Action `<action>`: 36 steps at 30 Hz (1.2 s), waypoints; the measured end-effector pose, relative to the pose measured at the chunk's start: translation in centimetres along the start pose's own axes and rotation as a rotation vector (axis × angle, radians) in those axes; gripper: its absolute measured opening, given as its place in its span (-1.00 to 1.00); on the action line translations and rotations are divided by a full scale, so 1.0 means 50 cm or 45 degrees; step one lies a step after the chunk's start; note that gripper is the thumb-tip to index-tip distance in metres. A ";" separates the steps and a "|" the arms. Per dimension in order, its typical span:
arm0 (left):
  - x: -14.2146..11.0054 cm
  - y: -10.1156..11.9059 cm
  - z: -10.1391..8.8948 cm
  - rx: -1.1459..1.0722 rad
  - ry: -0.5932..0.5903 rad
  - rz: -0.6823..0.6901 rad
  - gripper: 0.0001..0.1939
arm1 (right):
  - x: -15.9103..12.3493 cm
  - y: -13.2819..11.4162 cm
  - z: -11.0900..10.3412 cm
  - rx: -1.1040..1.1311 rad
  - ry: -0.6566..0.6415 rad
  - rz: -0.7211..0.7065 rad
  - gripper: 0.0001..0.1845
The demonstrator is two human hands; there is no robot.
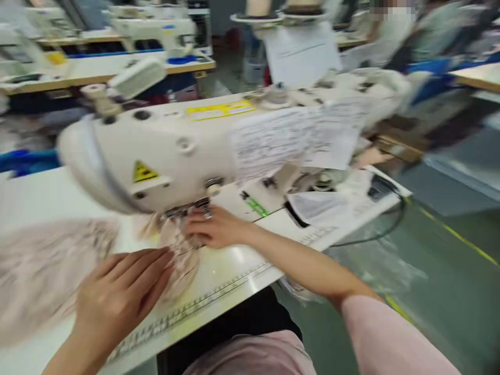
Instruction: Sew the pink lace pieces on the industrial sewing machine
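A white industrial sewing machine (164, 151) stands across the table, its needle area low at the front left. Beneath that needle area lies a gathered piece of pale pink fabric (183, 265). My right hand (213, 226) presses on the fabric close beside the presser foot, its fingertips partly hidden by the machine. My left hand (125, 286) rests over the left edge of the same fabric, fingers together and bent, with the tips at the cloth. Whether the left fingers pinch it is blurred. More crumpled pink fabric (50, 265) spreads over the table on the left.
Paper sheets with writing (297, 135) hang on the machine's arm. A printed ruler strip (219, 297) runs along the front of the white table (234, 265). A black cable (390, 229) loops off the right end. Other sewing machines (152, 31) and a person (394, 36) are behind.
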State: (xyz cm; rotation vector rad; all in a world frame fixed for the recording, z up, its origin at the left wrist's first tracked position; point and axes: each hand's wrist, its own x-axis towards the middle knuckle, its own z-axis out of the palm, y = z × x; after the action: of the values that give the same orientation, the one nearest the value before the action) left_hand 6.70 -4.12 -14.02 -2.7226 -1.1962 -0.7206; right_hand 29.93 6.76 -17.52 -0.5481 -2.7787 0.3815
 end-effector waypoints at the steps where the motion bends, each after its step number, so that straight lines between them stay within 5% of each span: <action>1: -0.022 0.009 -0.007 0.065 -0.010 0.039 -0.74 | -0.002 0.003 0.008 0.018 0.044 -0.010 -0.68; 5: -0.079 0.054 0.000 0.170 -0.105 0.179 -0.72 | -0.017 0.002 0.011 0.115 0.096 -0.092 -0.68; 11: -0.118 0.086 0.038 0.327 -0.115 0.086 -0.64 | -0.017 -0.017 -0.004 0.211 -0.034 -0.068 -0.74; 19: -0.058 0.069 0.006 -0.004 -0.149 -0.406 -0.81 | -0.018 0.004 -0.020 0.330 -0.097 0.040 -0.83; 26: 0.007 0.016 0.053 -0.002 -0.338 -0.120 -0.77 | -0.019 0.006 -0.030 0.337 -0.140 0.065 -0.83; 36: -0.012 -0.045 0.125 0.170 -0.008 0.180 -0.71 | -0.020 0.005 -0.048 0.058 -0.131 -0.116 -0.82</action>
State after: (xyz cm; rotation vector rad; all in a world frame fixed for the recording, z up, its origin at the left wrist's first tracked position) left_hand 7.17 -1.36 -20.05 -2.6677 -1.0018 -0.5932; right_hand 31.66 7.06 -15.59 -0.4008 -2.8725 0.4634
